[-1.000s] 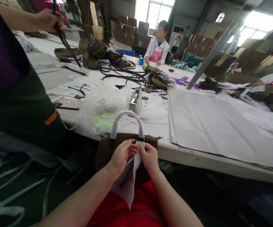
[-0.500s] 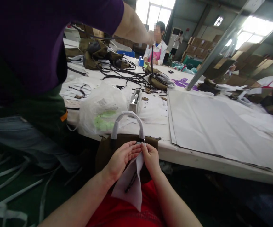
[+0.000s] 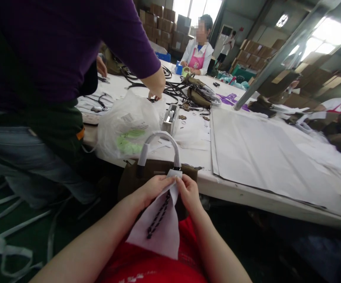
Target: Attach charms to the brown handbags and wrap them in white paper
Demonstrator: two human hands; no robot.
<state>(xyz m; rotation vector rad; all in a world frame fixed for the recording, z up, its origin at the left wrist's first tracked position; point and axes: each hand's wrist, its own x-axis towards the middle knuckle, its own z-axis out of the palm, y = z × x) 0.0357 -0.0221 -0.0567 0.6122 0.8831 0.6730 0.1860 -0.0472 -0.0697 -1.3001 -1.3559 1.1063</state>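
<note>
An olive-brown handbag (image 3: 129, 175) rests against the table edge, its arched handle (image 3: 158, 135) wrapped in white. Just below the handle's right end, a white wrapping sheet (image 3: 167, 239) is gathered and hangs down toward my lap. A dark braided cord (image 3: 157, 216) with two strands lies over the sheet. My left hand (image 3: 154, 189) pinches the sheet's upper part from the left, fingers pressed together. From the other side, my right hand (image 3: 189, 191) grips the same part between thumb and fingers. The fingertips of both hands nearly meet.
A plastic bag (image 3: 126, 129) and a tape dispenser (image 3: 170, 120) stand beyond the handbag. Large pale sheets (image 3: 270, 157) cover the table's right part. At left, a co-worker in a purple sleeve (image 3: 129, 35) reaches over black straps. A metal pole (image 3: 273, 63) rises from the table.
The white sheet is spread wider, showing more of the braided cord. My left hand's fingers have closed into a pinch. The co-worker's arm has lowered to the table.
</note>
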